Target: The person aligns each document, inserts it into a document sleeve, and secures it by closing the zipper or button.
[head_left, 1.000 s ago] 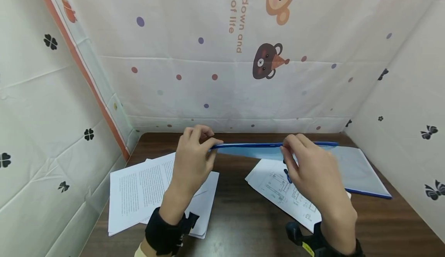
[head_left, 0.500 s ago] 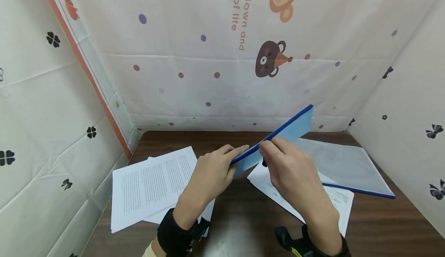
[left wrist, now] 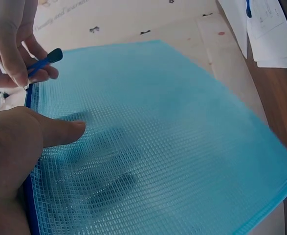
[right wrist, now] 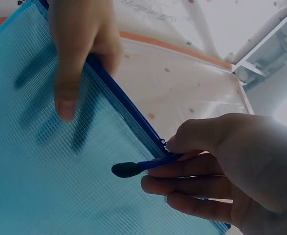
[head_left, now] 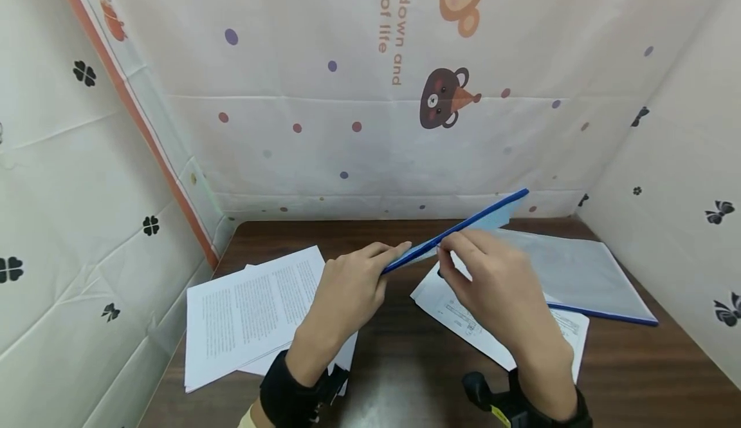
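A light blue mesh zipper pouch with a dark blue zip edge [head_left: 457,230] is held in the air above the dark wooden desk [head_left: 405,357], its long axis slanting up from near left to far right. The left hand [head_left: 347,289] grips its lower end, thumb on one face and fingers showing through the mesh behind. The right hand [head_left: 498,286] pinches the dark blue zipper pull [right wrist: 143,166] between thumb and forefinger; the zip seems partly drawn, though that is hard to judge. Printed white paper sheets [head_left: 249,315] lie at the left.
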